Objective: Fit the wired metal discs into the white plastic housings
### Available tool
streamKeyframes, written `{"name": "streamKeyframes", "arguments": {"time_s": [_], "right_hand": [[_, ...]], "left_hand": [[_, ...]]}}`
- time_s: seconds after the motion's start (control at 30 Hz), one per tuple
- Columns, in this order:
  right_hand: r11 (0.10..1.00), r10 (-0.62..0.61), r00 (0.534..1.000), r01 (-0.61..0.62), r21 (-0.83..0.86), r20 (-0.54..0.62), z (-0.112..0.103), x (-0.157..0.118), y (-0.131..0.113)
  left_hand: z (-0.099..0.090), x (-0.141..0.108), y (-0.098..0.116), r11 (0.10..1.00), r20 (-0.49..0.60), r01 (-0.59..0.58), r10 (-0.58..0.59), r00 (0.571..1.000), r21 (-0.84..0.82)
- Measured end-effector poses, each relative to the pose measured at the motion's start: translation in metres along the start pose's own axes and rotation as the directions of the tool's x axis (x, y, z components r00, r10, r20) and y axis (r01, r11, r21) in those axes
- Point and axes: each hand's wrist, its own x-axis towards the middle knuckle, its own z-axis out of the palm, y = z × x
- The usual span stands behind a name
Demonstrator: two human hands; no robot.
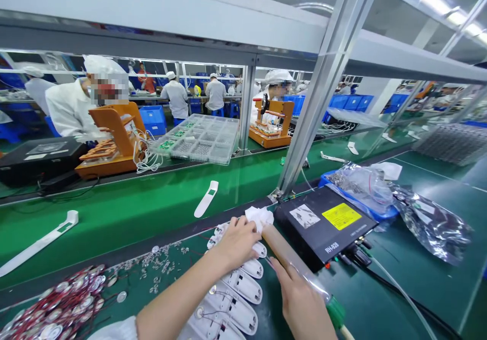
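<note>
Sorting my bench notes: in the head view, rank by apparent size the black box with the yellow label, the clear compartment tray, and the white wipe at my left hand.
1. Black box, though it's nearer.
2. Clear compartment tray, similar, farther; unsure.
3. White wipe, smallest.

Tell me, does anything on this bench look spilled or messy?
Yes. Small silvery discs lie scattered loose across the green mat, apart from the wired pile at the near left. A crumpled foil bag sprawls at right. The white housings below the left hand sit in a neat row.
</note>
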Motion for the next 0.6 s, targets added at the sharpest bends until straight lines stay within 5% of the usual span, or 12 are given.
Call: {"name": "streamKeyframes", "arguments": {"time_s": [0.2, 0.6], "right_hand": [[0.983, -0.047, 0.989, 0.021, -0.180, -0.143, -0.001, 0.007, -0.003], [0.975, -0.082, 0.987, 0.052, -0.215, -0.135, 0.005, 0.012, -0.002]], "left_hand": [[0.003, 0.004, 0.000, 0.999, 0.038, 0.019, -0.020, 0.999, 0.026], [0.007, 0.005, -0.002, 0.998, 0.077, 0.059, -0.056, 0.995, -0.029]]}}
